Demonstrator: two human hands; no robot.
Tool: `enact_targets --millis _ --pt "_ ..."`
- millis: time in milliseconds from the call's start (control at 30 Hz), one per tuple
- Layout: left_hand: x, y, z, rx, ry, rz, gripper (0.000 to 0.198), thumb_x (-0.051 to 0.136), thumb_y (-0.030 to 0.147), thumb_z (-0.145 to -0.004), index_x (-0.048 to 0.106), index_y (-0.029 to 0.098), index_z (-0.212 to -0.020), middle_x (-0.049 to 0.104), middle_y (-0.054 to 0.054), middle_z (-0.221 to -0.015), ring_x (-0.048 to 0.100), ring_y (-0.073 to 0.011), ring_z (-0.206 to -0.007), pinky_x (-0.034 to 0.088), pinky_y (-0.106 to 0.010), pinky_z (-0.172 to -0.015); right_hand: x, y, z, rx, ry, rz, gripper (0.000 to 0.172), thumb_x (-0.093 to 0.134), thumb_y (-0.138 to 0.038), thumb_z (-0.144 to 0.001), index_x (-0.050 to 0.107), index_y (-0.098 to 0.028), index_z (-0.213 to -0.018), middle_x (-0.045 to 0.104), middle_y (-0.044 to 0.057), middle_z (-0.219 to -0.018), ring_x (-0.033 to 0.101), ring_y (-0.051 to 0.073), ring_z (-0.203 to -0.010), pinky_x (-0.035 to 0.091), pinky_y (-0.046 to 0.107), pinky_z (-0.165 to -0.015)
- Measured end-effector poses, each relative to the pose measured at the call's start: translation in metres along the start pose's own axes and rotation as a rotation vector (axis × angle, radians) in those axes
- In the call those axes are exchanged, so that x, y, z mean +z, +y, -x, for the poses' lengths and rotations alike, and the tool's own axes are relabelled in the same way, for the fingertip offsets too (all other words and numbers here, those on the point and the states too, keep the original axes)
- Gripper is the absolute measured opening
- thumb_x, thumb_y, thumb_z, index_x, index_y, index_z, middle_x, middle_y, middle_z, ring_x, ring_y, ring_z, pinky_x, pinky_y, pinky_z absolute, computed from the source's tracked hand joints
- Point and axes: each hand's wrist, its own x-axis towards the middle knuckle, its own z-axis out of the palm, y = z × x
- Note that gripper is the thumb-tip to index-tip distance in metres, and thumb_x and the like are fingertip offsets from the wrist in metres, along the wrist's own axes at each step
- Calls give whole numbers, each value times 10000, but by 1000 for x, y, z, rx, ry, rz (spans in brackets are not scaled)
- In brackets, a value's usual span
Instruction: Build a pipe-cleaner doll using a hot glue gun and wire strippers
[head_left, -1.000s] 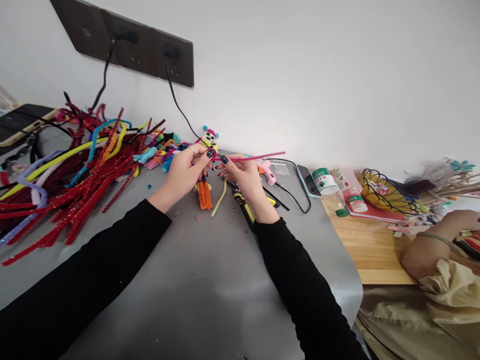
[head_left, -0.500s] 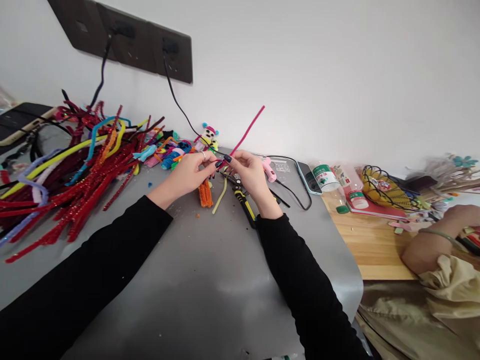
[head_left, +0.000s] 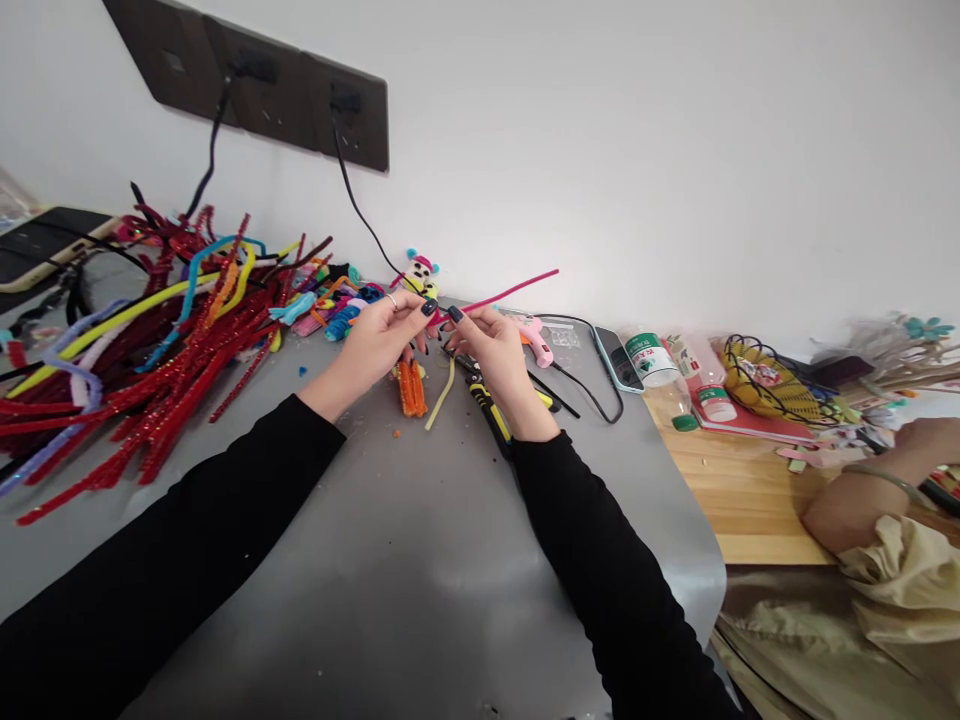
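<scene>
A dark pink pipe cleaner (head_left: 521,287) is pinched between my two hands, its long free end pointing to the right and slightly up. My left hand (head_left: 382,342) grips it at the left, thumb and fingers together. Close beside it, my right hand (head_left: 491,355) pinches it too. Below the hands lie an orange pipe-cleaner bundle (head_left: 412,388) and a pale yellow strip (head_left: 442,397). Yellow-and-black pliers (head_left: 492,415) rest partly under my right hand. Behind my hands sits a small pipe-cleaner figure (head_left: 420,268) with blue ears.
Many pipe cleaners (head_left: 195,360) are heaped at the left. A pink glue gun (head_left: 537,342) and a phone (head_left: 619,358) lie to the right. Beyond are plastic bottles (head_left: 654,362) on a wooden table (head_left: 739,500), with another person's arm (head_left: 862,500). Wall sockets (head_left: 300,110) hold plugged cords.
The pipe cleaner's free end has swung down to the right, from steep to nearly level. Both hands stay close together on it, and the other person's arm has shifted slightly.
</scene>
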Motion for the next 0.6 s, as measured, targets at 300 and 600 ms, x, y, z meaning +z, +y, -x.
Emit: enact_targets --millis 300,600 --pt "0 1 0 36 -54 -141 432 636 615 -905 634 193 -816 709 -55 -746 574 -155 -578 436 -264 -501 3 4 0 -85 41 28 401 783 -579 -813 600 -223 -802 664 -24 -740 577 101 -608 494 252 -598" --pt "-6 0 -1 138 -168 -330 398 609 543 -923 630 201 -720 694 -46 -706 614 -187 -662 456 -284 -602 -1 -1 1 -168 -20 195 333 735 -519 -854 576 -234 -789 598 -34 -733 534 120 -638 462 273 -637"
